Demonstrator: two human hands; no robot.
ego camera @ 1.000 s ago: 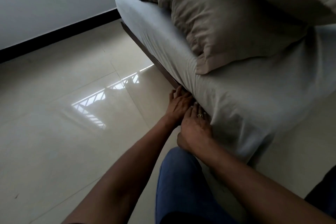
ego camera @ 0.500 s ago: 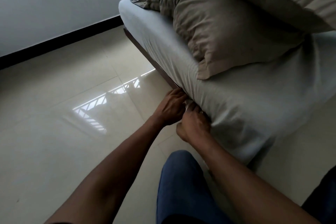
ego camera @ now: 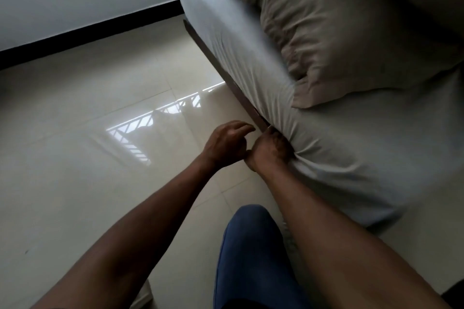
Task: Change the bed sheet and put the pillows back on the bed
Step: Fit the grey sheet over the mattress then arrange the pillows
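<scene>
- The floor [ego camera: 88, 158] is smooth, shiny cream tile, with a bright window shape shining on it.
- The left hand [ego camera: 227, 143] hangs near the dark bed frame [ego camera: 247, 105], its fingers loose and a bit bent, holding nothing.
- A blue knee [ego camera: 248, 246] sits low between the arms.
- The right hand [ego camera: 271, 150] is just beside the left one. Its fingers grab the bed sheet [ego camera: 351, 158] at the mattress's bottom edge.
- The bed sheet is soft and pale grey, bunched into wrinkles there.
- A puffy, crumpled brown-grey pillow [ego camera: 339, 32] lies on the bed.

A bedroom in a home. A low bed [ego camera: 226, 63] with a grey fitted sheet [ego camera: 351, 145] and pillows [ego camera: 339, 27] stands on glossy tiled floor [ego camera: 88, 158].
</scene>
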